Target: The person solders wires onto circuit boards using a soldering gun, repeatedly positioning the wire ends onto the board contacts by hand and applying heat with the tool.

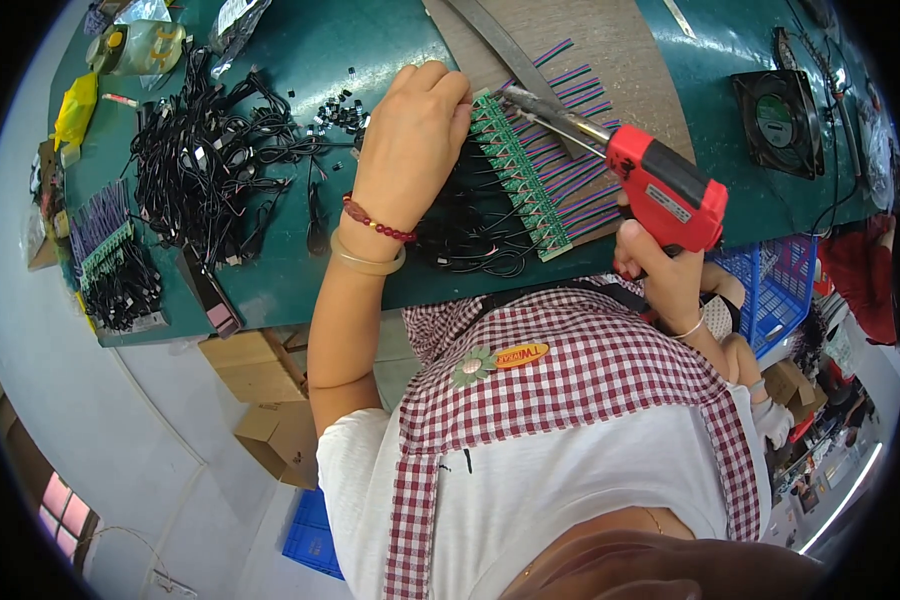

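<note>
My right hand is wrapped round the grip of a red and black soldering gun. The gun's metal tip reaches left to the far end of a long green circuit board panel. Pink, blue and dark wires fan out from the panel's right side, while black cables run from its left. My left hand has its fingers curled together at the panel's far end, close to the tip. What those fingers pinch is hidden behind the hand.
A brown board with a metal bar lies under the panel on the green table. Heaped black cables, small black connectors and another wired panel are at left. A black fan stands at right.
</note>
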Tool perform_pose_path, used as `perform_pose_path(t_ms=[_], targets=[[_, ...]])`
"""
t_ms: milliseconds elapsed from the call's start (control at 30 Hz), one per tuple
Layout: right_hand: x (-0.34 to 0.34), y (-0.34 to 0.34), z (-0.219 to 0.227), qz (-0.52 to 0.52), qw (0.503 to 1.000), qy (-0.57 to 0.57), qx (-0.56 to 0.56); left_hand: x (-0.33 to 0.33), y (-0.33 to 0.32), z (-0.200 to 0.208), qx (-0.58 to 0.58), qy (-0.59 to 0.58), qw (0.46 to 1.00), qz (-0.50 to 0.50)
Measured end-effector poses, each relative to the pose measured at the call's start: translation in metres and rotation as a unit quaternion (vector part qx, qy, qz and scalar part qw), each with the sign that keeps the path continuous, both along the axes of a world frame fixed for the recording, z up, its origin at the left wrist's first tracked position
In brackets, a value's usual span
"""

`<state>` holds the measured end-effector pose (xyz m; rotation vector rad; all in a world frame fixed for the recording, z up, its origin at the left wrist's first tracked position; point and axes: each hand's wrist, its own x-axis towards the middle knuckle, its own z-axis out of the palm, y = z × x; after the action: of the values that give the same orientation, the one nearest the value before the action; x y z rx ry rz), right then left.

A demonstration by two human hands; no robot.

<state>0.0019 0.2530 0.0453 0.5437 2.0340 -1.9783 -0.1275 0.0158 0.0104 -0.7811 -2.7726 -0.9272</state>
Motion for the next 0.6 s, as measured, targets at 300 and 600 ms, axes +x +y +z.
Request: perform_pose_path(t_ms=[300,600], targets=[[-0.002,0.037,0.020,-0.110,0.978,0.140,-0.107,0.001,-0.002,0.000,-0.006,0.000,1.000,0.004],[0.002,0.056,0.021,-0.096,0.979,0.138,-0.112,0.004,0.001,0.002,-0.005,-0.010,1.000,0.013]])
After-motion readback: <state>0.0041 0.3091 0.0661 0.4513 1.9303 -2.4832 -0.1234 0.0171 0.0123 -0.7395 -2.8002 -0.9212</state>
